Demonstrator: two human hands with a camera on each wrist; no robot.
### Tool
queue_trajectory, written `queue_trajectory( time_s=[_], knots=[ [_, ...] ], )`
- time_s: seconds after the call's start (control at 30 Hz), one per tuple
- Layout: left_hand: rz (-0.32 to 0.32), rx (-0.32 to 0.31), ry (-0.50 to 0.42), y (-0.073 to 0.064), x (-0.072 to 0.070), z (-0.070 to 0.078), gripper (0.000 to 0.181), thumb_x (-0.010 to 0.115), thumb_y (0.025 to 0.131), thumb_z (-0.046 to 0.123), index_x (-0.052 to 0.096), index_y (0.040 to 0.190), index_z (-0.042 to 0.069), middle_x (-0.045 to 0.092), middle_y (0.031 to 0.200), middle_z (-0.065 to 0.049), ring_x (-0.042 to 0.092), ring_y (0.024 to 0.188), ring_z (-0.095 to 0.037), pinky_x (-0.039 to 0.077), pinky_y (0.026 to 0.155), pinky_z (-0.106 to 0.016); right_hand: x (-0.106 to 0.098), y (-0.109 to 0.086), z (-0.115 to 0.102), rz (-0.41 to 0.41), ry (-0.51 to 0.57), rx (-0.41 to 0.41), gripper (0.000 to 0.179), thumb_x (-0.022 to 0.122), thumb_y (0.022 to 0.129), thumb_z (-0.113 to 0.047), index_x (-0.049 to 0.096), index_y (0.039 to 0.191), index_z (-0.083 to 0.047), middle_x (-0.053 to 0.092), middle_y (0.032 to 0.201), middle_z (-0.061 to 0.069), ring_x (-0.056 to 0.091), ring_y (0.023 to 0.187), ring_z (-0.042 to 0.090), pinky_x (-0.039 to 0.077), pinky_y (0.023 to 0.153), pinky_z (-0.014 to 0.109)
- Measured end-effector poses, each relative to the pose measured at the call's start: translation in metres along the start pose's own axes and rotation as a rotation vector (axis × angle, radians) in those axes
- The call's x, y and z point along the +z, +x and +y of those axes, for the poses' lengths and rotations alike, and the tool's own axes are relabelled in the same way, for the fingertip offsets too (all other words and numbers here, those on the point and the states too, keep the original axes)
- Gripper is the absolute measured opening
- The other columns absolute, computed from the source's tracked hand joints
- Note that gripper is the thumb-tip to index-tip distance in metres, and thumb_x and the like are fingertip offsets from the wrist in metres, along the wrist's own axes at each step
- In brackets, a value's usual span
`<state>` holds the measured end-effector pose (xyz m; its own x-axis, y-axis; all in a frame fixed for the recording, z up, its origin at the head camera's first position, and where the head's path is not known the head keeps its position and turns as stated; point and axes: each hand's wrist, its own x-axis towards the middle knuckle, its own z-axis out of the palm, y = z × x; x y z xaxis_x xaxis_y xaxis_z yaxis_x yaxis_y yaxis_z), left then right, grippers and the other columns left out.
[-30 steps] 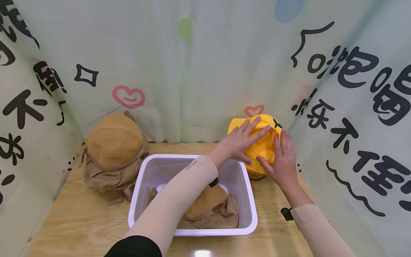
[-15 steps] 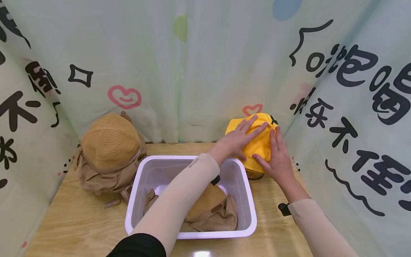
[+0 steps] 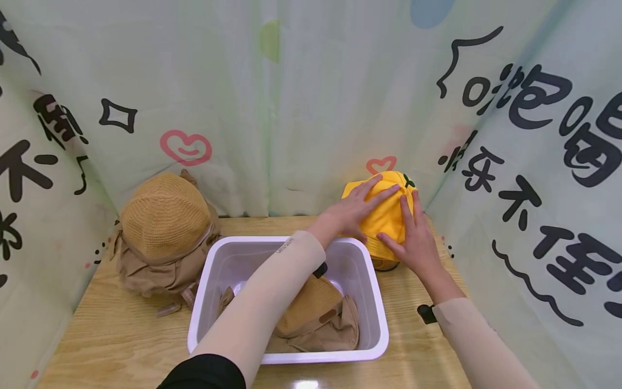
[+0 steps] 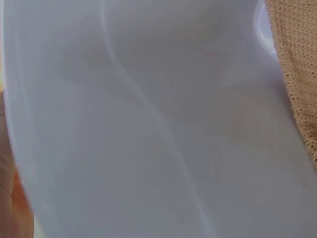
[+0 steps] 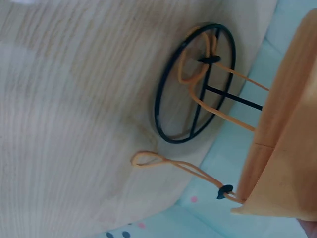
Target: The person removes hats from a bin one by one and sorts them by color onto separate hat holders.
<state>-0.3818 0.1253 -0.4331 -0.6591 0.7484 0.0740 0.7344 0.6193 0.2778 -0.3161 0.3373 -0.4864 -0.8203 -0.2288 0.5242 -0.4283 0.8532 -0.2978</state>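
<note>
A yellow bucket hat with a small green sprout sits at the back right, over a black wire stand with a round base. My left hand lies on the hat's left and top with its fingers spread. Against its right side rests my right hand, fingers extended and thumb apart. Orange cords with black toggles hang beneath the hat in the right wrist view. The left wrist view mostly holds the basin's wall, with part of my left hand at its left edge.
A pale purple basin stands in the middle under my left forearm, with a tan and brown hat inside. Another straw-coloured hat with brown fabric is on the left of the wooden table. Printed curtains enclose the back and sides.
The yellow hat has shifted slightly left and turned a little, its sprout moving left. My right hand has gone left with it, while my left hand stays on the hat. The head view moved slightly.
</note>
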Motion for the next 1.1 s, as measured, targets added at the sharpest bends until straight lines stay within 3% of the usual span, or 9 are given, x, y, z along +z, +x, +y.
queue_trajectory(
  time_s=[0.1, 0.3, 0.47, 0.67, 0.8, 0.93, 1.1],
  knots=[
    [0.01, -0.013, -0.021, 0.002, -0.005, 0.001, 0.14, 0.09, 0.069, 0.042, -0.021, 0.154, 0.045, -0.023, 0.165, -0.004, 0.01, 0.153, -0.032, 0.035, 0.115, -0.045, -0.004, 0.003, -0.001, -0.002, -0.003, -0.002, 0.113, 0.085, 0.077, -0.035, 0.01, 0.162, -0.026, -0.001, 0.168, 0.013, 0.032, 0.138, 0.057, 0.039, 0.098, 0.072],
    [-0.054, -0.065, -0.07, 0.004, -0.009, 0.004, 0.139, 0.089, 0.072, 0.039, -0.026, 0.149, 0.052, -0.018, 0.166, -0.007, 0.012, 0.153, -0.035, 0.038, 0.113, -0.047, -0.004, 0.006, 0.0, -0.015, -0.008, -0.005, 0.117, 0.089, 0.073, -0.031, 0.013, 0.161, -0.028, -0.001, 0.168, 0.014, 0.032, 0.137, 0.059, 0.039, 0.098, 0.073],
    [-0.056, -0.083, -0.082, 0.004, -0.005, -0.001, 0.139, 0.09, 0.071, 0.033, -0.022, 0.151, 0.051, -0.005, 0.166, -0.013, 0.026, 0.148, -0.03, 0.045, 0.107, -0.036, 0.0, 0.007, 0.0, -0.019, -0.009, -0.034, 0.115, 0.091, 0.071, -0.03, 0.018, 0.161, -0.028, 0.005, 0.165, 0.022, 0.034, 0.134, 0.06, 0.041, 0.096, 0.071],
    [-0.051, -0.075, -0.124, 0.004, 0.001, -0.01, 0.143, 0.092, 0.069, 0.038, -0.024, 0.152, 0.047, -0.001, 0.165, -0.016, 0.035, 0.143, -0.032, 0.045, 0.107, -0.037, -0.003, 0.009, -0.004, -0.064, 0.01, -0.031, 0.112, 0.09, 0.071, -0.032, 0.022, 0.16, -0.029, 0.006, 0.165, 0.025, 0.031, 0.137, 0.06, 0.042, 0.096, 0.071],
    [-0.023, -0.081, -0.168, 0.005, -0.002, -0.008, 0.145, 0.091, 0.066, 0.045, -0.026, 0.152, 0.044, 0.004, 0.164, -0.017, 0.027, 0.147, -0.032, 0.038, 0.113, -0.04, -0.012, 0.018, -0.009, -0.084, 0.026, -0.002, 0.109, 0.089, 0.074, -0.031, 0.022, 0.16, -0.031, 0.003, 0.165, 0.024, 0.038, 0.132, 0.061, 0.045, 0.092, 0.07],
    [-0.029, -0.102, -0.161, 0.008, -0.003, -0.002, 0.144, 0.088, 0.069, 0.047, -0.031, 0.149, 0.045, -0.001, 0.166, -0.016, 0.017, 0.152, -0.032, 0.031, 0.118, -0.044, -0.014, 0.021, -0.009, -0.096, 0.012, 0.029, 0.109, 0.087, 0.076, -0.033, 0.019, 0.161, -0.032, 0.001, 0.166, 0.022, 0.036, 0.132, 0.061, 0.041, 0.095, 0.073],
    [-0.025, -0.128, -0.142, 0.008, -0.002, 0.0, 0.145, 0.09, 0.069, 0.041, -0.031, 0.149, 0.044, 0.0, 0.167, -0.015, 0.017, 0.152, -0.031, 0.029, 0.119, -0.042, -0.011, 0.018, -0.008, -0.113, -0.006, 0.061, 0.118, 0.089, 0.073, -0.036, 0.011, 0.161, -0.033, 0.002, 0.165, 0.023, 0.037, 0.131, 0.063, 0.04, 0.096, 0.073]
  ],
)
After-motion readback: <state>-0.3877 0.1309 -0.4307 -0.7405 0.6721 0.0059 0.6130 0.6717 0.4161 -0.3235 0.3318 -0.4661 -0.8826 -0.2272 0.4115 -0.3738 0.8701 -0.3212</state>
